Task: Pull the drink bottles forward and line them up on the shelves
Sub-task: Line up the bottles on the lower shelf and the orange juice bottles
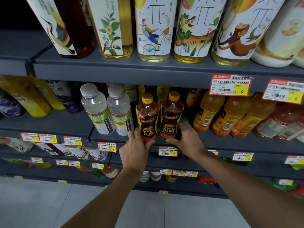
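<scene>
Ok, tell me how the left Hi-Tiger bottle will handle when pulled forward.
The left Hi-Tiger bottle looks full nearly to the neck, so it is probably heavy for its size. It is tall and the left hand grips it low, so it may tip. Its glossy label could be slippery.

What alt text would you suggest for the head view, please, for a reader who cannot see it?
A person's left hand grips the left bottle and the right hand the right bottle of two yellow-capped energy drinks, side by side at the front of a grey shelf. Clear bottles stand to their left, orange bottles to their right.
</scene>
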`<state>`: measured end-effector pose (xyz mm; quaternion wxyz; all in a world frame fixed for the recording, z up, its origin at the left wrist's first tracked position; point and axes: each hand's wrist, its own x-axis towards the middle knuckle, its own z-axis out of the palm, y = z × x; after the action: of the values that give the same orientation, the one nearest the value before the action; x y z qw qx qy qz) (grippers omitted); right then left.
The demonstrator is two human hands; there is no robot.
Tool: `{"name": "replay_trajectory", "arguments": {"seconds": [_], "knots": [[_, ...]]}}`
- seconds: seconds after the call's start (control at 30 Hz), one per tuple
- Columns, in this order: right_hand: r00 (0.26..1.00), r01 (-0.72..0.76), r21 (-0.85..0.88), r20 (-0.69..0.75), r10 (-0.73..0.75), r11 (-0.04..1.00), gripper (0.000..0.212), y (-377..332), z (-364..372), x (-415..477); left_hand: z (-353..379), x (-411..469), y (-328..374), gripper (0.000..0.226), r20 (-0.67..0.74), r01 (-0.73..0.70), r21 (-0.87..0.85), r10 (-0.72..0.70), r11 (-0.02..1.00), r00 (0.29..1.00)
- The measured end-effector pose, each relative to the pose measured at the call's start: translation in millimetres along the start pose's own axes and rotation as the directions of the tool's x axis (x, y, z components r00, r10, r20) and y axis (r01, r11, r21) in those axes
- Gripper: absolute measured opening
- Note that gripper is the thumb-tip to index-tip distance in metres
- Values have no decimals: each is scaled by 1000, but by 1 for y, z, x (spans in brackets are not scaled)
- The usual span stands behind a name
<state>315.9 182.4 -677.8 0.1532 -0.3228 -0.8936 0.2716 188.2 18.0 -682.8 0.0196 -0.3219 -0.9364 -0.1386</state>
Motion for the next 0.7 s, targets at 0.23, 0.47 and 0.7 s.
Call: {"name": "replay_trajectory", "arguments": {"seconds": [0.23,0.47,0.7], "knots": [[999,-10,-21,34,10,1000,63,-6,1,-3,-4,-2,-3,73,28,-11,60,9,998,1000],[998,0,-63,69,4,998,64,-4,0,0,-3,4,-9,76,38,-67,119,63,991,997],[997,-8,-41,81,12,999,65,-4,-1,-1,-6,13,-17,75,27,-190,165,188,968,982]]}}
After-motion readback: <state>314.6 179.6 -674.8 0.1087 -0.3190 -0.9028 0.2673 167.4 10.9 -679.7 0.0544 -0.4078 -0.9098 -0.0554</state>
